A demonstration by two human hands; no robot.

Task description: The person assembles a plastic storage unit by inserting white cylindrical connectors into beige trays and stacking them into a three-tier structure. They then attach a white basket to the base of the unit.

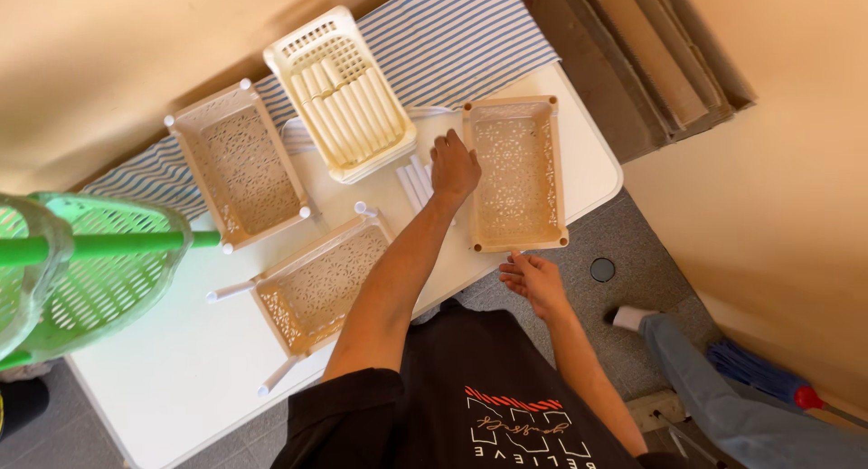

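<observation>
Two hands at work: right hand (535,279) open, fingertips touching the near rim of a beige tray (515,172); left hand (452,169) loosely curled over loose white tubes (416,184) beside it. Left of them, one tray (316,284) has legs fitted, another (240,164) sits farther back; beyond, a white basket (342,89) of tubes. Green basket (90,270) far left; surface (181,378) crowded.

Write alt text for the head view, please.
A person's left hand rests on loose white tubes while the right hand touches a beige lattice tray on a white table; three more trays lie nearby.
</observation>
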